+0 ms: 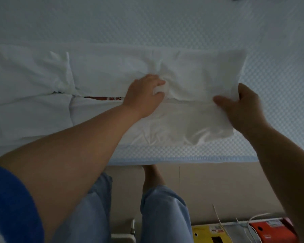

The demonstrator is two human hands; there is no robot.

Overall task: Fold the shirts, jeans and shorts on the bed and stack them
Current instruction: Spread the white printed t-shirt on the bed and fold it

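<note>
1. Head view: a white shirt point(112, 76) lies spread across the bed point(165, 23), near its front edge, with both long sides folded in so they meet along a seam running left to right.
2. Left hand point(144, 95) sits at the middle of that seam, its grip closed on a bunch of the white cloth.
3. Right hand point(242, 106) is at the shirt's right end, thumb and fingers pinching the edge of the upper flap and lifting it slightly.
4. A sliver of red print point(104, 98) shows in the gap between the two folded sides, just left of the left hand.
5. Both forearms cross the bed's blue-trimmed edge point(182, 159) and cover part of the shirt's lower half.
6. Below the bed, the person's light blue trousers point(161, 216) and a bare foot point(152, 176) stand on the floor.
7. A yellow box point(207, 234), an orange box point(270, 230) and white cords point(218, 218) lie at the lower right.
8. A dark item at the top right corner is too cropped to identify.
</note>
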